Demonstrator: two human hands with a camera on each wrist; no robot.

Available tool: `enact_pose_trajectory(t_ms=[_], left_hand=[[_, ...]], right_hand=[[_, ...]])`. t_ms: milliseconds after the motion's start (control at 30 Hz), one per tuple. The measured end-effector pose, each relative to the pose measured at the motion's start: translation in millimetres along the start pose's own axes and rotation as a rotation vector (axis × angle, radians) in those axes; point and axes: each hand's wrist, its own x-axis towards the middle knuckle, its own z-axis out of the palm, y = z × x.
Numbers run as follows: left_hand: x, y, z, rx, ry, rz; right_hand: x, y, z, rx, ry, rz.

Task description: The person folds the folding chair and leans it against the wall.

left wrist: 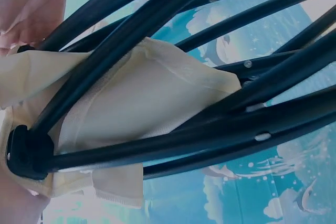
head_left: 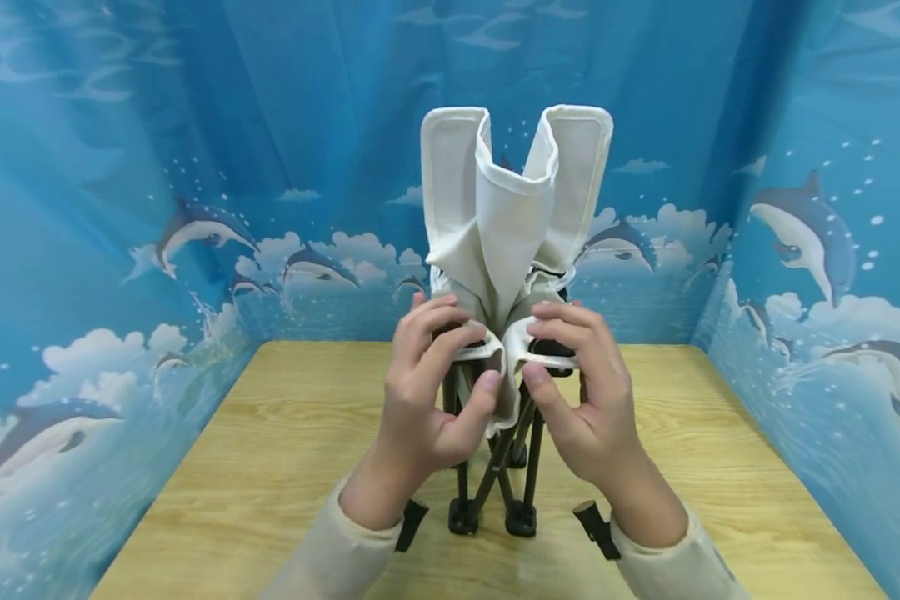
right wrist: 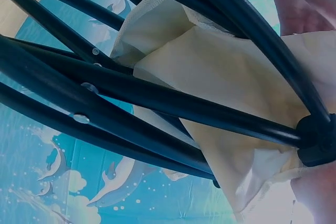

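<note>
A small folding chair [head_left: 516, 208] with white fabric and a dark tube frame [head_left: 534, 467] stands upright, partly folded, in the middle of the head view. Its backrest fabric bends into a deep fold at the top. My left hand [head_left: 427, 392] grips the seat's front left corner, fingers over the top and thumb towards the middle. Opposite it, my right hand [head_left: 591, 392] holds the front right corner the same way. White seat cloth [left wrist: 142, 95] sags between crossed, riveted tubes in the left wrist view. A black corner fitting [right wrist: 315, 140] shows beside my right hand.
The chair's feet rest on a wood-grain table [head_left: 285, 467]. Blue dolphin-print curtains [head_left: 330, 167] stand behind the table and along both sides. Black straps [head_left: 597, 529] stick out near both wrists.
</note>
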Motion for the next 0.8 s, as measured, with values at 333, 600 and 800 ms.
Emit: enact_pose_trajectory(t_ms=[333, 600, 800], left_hand=[[-10.0, 5.4, -20.6, 0.013, 0.085, 0.115], [-21.2, 3.2, -27.5, 0.026, 0.118, 0.137], [-29.0, 1.4, -32.6, 0.009, 0.107, 0.113]], right_hand=[[-7, -3, -5, 0.054, 0.102, -0.067], [-14, -4, -14, 0.058, 0.123, -0.081], [-19, -4, -19, 0.029, 0.124, -0.096]])
